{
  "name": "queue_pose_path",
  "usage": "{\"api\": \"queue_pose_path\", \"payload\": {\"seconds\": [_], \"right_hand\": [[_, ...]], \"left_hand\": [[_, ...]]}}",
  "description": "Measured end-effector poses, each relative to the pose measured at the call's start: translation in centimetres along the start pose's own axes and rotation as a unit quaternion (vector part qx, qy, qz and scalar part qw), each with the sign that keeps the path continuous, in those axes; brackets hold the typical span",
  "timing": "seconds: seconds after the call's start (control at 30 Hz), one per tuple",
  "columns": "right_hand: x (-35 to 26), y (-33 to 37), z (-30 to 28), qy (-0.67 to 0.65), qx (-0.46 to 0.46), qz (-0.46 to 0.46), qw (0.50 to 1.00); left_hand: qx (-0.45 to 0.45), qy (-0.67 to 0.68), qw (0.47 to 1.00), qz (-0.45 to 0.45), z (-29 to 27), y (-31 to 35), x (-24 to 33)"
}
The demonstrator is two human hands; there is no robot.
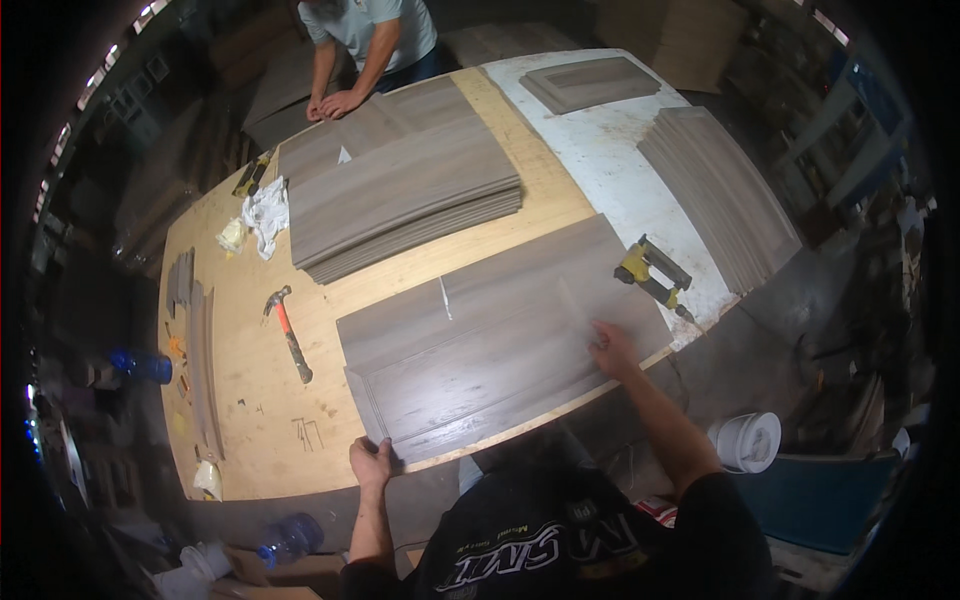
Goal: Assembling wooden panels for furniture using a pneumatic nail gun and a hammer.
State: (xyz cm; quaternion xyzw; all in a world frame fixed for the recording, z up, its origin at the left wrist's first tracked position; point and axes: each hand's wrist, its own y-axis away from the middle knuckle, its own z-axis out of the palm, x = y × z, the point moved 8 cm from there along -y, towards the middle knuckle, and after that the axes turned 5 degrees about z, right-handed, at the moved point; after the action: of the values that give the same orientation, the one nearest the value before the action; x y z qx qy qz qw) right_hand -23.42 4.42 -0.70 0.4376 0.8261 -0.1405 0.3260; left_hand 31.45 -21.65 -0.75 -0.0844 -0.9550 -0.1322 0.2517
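A grey-brown wood-grain door panel [480, 370] lies flat along the near side of the table, with a raised border at its left end and a thin white strip [446, 298] on its surface. My left hand [371, 462] is closed on the panel's near left corner, thumb on top and fingers partly hidden. Over the panel's right part, my right hand [612, 352] has its fingers curled in; a faint pale streak shows just beyond them, and what they hold is too blurred to make out. A yellow-and-black nail gun [652, 274] rests on the panel's far right corner.
A hammer [288, 335] lies left of the panel. Beyond are a stack of similar panels [405, 190], a white rag [266, 215] and another nail gun [252, 174]. More panels [715, 195] are stacked at the right. A co-worker's hands [337, 104] are at the far edge.
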Motion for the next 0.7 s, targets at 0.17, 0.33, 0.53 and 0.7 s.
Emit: {"api": "queue_pose_path", "payload": {"seconds": [0.17, 0.33, 0.53, 0.7], "right_hand": [[-1.9, 3.3, -2.2, 0.048, -0.088, -0.204, 0.974], [-2.1, 4.0, -2.7, 0.05, -0.09, -0.228, 0.968], [-0.3, 3.7, -3.2, 0.036, -0.131, -0.208, 0.969], [2.4, 5.9, -4.7, 0.017, -0.151, -0.195, 0.969]], "left_hand": [[0.029, 0.055, 0.982, 0.18, -0.7, 4.3, 1.6], [-0.011, -0.066, 0.991, 0.118, -0.2, 4.6, 2.1], [0.02, 0.006, 0.992, 0.125, -0.5, 6.8, 3.4], [0.035, 0.016, 0.99, 0.136, 0.7, 11.2, 1.9]]}}
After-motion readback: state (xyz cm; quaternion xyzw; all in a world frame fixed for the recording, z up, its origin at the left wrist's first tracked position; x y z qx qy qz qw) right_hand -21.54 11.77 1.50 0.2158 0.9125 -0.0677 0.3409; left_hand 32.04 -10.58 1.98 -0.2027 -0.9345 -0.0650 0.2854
